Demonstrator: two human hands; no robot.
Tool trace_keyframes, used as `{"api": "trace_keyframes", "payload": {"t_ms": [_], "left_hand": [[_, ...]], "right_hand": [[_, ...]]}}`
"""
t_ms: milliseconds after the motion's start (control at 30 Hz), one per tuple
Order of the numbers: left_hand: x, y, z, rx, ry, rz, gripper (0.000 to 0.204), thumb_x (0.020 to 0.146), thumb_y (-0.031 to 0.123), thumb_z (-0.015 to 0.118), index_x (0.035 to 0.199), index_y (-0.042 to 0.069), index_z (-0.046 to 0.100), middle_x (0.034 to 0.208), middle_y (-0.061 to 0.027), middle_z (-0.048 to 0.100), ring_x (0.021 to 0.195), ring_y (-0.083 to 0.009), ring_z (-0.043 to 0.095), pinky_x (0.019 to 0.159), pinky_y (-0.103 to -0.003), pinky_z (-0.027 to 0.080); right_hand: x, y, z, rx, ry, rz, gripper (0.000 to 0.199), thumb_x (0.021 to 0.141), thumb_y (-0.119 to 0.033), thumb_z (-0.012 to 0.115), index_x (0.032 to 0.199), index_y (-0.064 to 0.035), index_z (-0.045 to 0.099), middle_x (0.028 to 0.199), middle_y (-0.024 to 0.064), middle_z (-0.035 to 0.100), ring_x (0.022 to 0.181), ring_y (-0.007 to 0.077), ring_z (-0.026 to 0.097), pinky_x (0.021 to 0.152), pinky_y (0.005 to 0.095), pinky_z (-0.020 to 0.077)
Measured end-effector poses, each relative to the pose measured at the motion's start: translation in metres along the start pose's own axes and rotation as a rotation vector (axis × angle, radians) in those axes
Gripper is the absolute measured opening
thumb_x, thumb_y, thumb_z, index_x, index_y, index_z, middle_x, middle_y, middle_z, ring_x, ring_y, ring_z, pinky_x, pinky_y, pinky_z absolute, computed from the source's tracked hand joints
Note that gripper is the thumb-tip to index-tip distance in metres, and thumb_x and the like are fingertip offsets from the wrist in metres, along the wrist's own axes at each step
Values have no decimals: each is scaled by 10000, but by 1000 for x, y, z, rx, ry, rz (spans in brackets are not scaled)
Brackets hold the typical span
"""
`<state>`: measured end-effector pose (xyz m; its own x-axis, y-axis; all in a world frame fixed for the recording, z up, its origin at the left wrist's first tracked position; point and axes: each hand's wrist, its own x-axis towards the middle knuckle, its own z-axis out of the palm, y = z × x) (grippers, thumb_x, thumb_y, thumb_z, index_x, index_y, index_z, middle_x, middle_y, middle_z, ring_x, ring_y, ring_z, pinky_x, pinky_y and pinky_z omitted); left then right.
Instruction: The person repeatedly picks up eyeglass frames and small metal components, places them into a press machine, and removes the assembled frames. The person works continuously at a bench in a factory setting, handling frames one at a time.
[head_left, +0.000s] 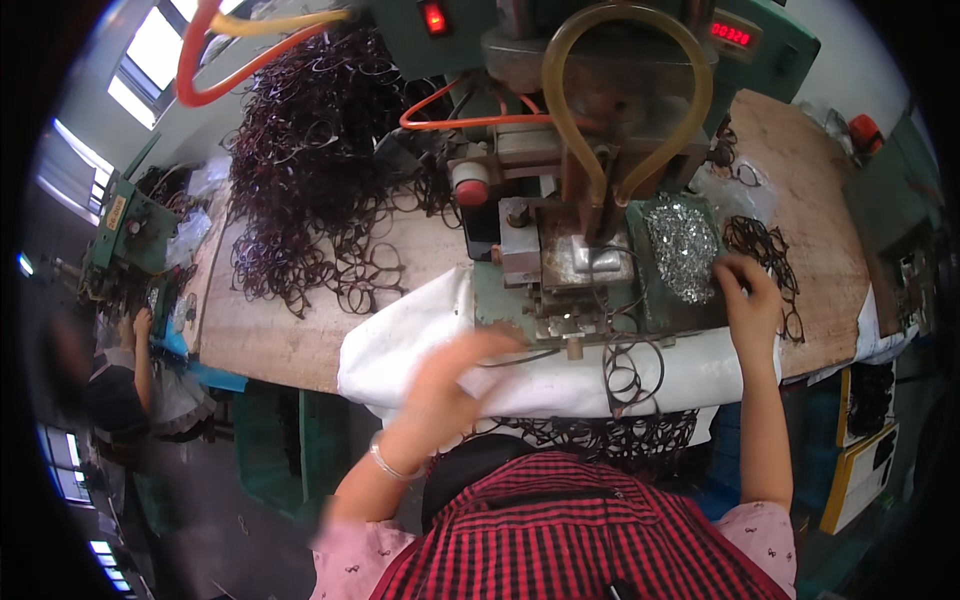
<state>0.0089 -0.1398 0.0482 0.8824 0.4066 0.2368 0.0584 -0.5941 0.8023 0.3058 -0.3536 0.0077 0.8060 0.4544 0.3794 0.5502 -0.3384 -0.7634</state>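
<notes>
Head view, seated at a green bench machine (600, 200) on a wooden tabletop (820, 190).

Right hand (750, 295): rests at the edge of a heap of small shiny metal bits (682, 245) in a tray on the machine's right side. Fingers curled down onto the heap, tips close together as if picking; whether a bit is pinched I cannot tell. The heap sits just beside the machine's central block (580, 255), probably so that pieces can be taken without reaching far.

Left hand (450, 375): motion-blurred, over the white cloth (420, 340) draped across the front edge of the tabletop. Fingers extended toward the machine's front plate; spread or closed, cannot tell from the blur. A thin dark wire frame (632, 372) lies over the cloth just right of that hand, near the machine's front, touching neither hand.

Stock: a large tangled pile of dark wire frames (320, 160) on the left of the tabletop, a smaller pile (765, 250) just beyond the right hand. The two lots sit on opposite sides of the machine, likely to keep them apart.

Hoses: amber tube (625, 90) loops over the machine head, orange hose (215, 75) runs off to the upper left.

Another person (120, 380) works at a bench on the far left.
</notes>
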Motion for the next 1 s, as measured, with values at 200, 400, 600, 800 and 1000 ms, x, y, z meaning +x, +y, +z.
{"api": "trace_keyframes", "payload": {"t_ms": [200,400,600,800,1000], "left_hand": [[24,-108,-71,970,345,-271,142,774,22,623,893,59,691,889,-111,611,866,-283,609,740,-378,508],[36,-172,-91,1073,380,-352,115,759,94,650,846,114,721,910,-93,591,913,-296,591,753,-393,502],[63,-115,-103,305,656,-152,89,885,64,657,930,0,700,883,-50,652,794,-120,606,735,-228,473],[64,-135,-110,-307,966,-132,227,965,159,581,1065,-28,662,1003,-50,684,900,-102,605,826,-241,471],[67,-95,-87,-266,1011,-21,234,985,187,541,1049,-18,636,1038,-99,685,893,-146,619,824,-276,495]], "right_hand": [[-15,-50,-4,324,-82,-29,137,780,10,680,913,-6,710,913,77,697,836,148,630,760,259,483],[22,-117,66,387,-149,-182,182,776,-69,661,948,-12,647,883,102,698,858,235,669,790,318,508],[11,-115,68,748,-244,33,393,813,15,655,1176,24,506,887,73,660,885,135,631,835,267,489],[1,-139,72,1091,-291,237,427,834,72,633,1226,34,468,888,47,608,938,172,642,874,291,501],[0,-139,76,1167,-250,257,422,804,-31,727,1164,19,511,882,52,656,834,90,611,722,220,485]]}}
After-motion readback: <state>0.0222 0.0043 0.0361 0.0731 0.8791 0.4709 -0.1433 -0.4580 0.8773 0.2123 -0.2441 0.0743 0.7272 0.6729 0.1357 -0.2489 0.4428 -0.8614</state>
